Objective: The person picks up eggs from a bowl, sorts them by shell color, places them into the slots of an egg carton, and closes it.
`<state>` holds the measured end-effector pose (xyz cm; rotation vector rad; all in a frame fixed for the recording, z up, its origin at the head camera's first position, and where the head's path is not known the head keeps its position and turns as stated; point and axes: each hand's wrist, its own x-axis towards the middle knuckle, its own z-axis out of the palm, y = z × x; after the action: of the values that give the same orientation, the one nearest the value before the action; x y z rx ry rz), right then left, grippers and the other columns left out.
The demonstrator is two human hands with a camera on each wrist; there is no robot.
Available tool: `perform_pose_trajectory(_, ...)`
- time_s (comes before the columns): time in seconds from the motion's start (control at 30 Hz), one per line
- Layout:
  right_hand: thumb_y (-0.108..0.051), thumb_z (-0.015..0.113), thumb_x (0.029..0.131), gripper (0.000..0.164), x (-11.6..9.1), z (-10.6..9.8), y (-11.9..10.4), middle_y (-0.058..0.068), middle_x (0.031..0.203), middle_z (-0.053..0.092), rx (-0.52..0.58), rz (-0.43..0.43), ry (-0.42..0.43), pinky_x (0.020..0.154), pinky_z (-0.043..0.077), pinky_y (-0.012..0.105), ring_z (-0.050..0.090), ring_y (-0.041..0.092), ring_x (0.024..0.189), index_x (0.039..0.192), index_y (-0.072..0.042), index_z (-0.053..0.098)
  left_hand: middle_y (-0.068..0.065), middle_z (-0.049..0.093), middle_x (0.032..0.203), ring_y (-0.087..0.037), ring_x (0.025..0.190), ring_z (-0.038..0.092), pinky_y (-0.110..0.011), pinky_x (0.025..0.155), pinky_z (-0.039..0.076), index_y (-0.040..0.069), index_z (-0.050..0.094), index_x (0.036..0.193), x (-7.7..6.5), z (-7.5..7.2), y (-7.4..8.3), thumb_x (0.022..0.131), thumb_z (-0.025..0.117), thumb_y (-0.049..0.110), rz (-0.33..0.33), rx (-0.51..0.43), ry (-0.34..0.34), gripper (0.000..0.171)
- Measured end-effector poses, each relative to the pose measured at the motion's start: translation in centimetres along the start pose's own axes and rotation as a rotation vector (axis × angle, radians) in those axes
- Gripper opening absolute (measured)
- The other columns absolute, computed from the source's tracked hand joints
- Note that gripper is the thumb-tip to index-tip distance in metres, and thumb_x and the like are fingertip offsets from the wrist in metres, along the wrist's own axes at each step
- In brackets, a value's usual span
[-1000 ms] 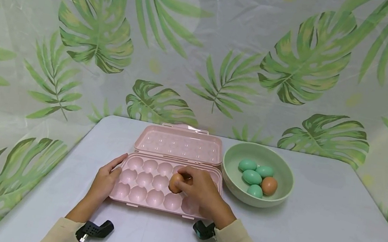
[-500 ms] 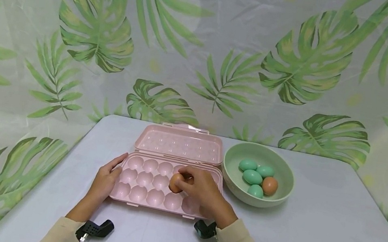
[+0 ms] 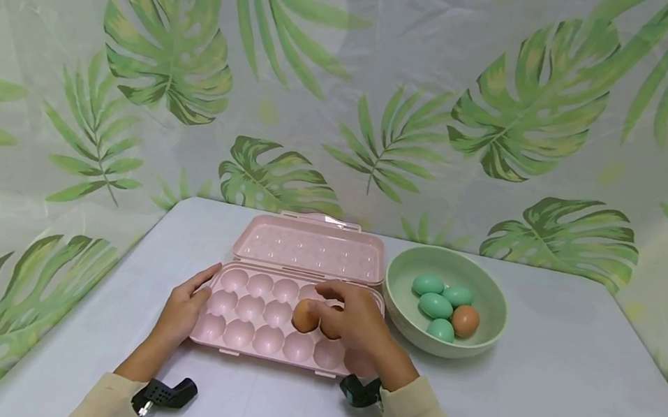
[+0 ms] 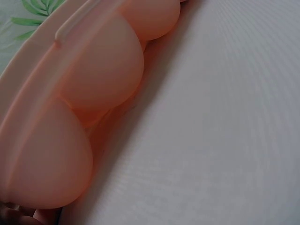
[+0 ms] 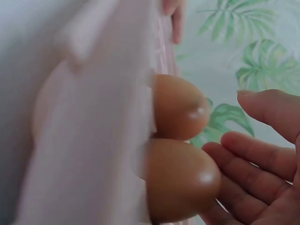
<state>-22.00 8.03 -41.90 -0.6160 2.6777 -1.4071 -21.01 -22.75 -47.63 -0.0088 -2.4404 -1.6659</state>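
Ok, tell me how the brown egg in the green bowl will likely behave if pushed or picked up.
The brown egg would probably roll if nudged, given its rounded shape, though the neighbouring green eggs and curved bowl might check it. It may feel slippery if its surface matches the shiny eggs in the pink carton.

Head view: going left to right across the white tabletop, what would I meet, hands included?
The person's left hand → the smooth brown egg just left of the right fingers, in the pink plastic egg tray → the right hand → the round, pale green bowl.
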Motion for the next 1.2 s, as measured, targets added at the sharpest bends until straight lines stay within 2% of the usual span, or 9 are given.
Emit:
perform_pose_trajectory(0.23,-0.031,0.070,0.088,0.038,0.1,-0.9,-0.5,0.001,0.113,0.069,-0.062,-0.079,0.053,0.097,0.048,0.042,0.061,0.022,0.112,0.117,-0.008,0.069,-0.008,0.042,0.149,-0.022,0.142,0.028,-0.041,0.116,0.021,0.005,0.045,0.143,0.0,-0.1,0.1,0.099,0.040,0.006,-0.003,-0.001,0.008,0.045)
perform_pose_trajectory(0.5,-0.030,0.070,0.088,0.035,-0.1,-2.1,-0.7,0.002,0.112,0.070,-0.052,-0.086,0.091,0.094,0.050,0.044,0.063,0.024,0.110,0.115,-0.009,0.069,-0.009,0.043,0.148,-0.020,0.139,0.031,-0.037,0.114,0.024,0.004,0.047,0.142,-0.3,-0.2,-0.1,0.100,0.041,0.006,0.015,-0.006,0.011,0.043)
perform_pose_trajectory(0.77,-0.030,0.069,0.089,0.032,-0.4,-4.1,-0.8,0.004,0.112,0.070,-0.037,-0.074,0.135,0.091,0.052,0.038,0.065,0.021,0.106,0.116,-0.013,0.069,-0.009,0.043,0.148,-0.021,0.140,0.030,-0.040,0.115,0.022,0.005,0.046,0.143,-0.3,-0.2,0.0,0.099,0.041,0.007,0.014,-0.011,0.008,0.044)
perform_pose_trajectory(1.07,-0.032,0.068,0.090,0.034,-0.3,-5.9,-1.3,0.005,0.115,0.069,0.009,-0.104,0.162,0.091,0.052,0.039,0.064,0.022,0.107,0.117,-0.012,0.068,-0.008,0.044,0.148,-0.021,0.139,0.032,-0.041,0.115,0.023,0.006,0.048,0.142,-0.2,-0.3,0.0,0.099,0.042,0.006,0.006,-0.005,0.016,0.044)
perform_pose_trajectory(1.13,-0.034,0.068,0.089,0.034,-0.3,-6.3,-1.4,0.002,0.115,0.069,0.013,-0.095,0.164,0.091,0.052,0.039,0.064,0.021,0.107,0.117,-0.013,0.068,-0.010,0.043,0.148,-0.022,0.140,0.031,-0.041,0.115,0.022,0.004,0.047,0.142,-0.2,-0.3,0.4,0.099,0.041,0.005,0.003,-0.023,0.007,0.043)
perform_pose_trajectory(1.2,-0.034,0.068,0.089,0.034,-0.3,-6.7,-1.4,0.002,0.114,0.069,0.007,-0.089,0.164,0.092,0.051,0.039,0.064,0.021,0.107,0.117,-0.013,0.069,-0.012,0.042,0.148,-0.024,0.140,0.030,-0.041,0.115,0.021,0.001,0.046,0.142,-0.6,-0.3,1.5,0.099,0.041,0.004,-0.002,-0.030,0.001,0.043)
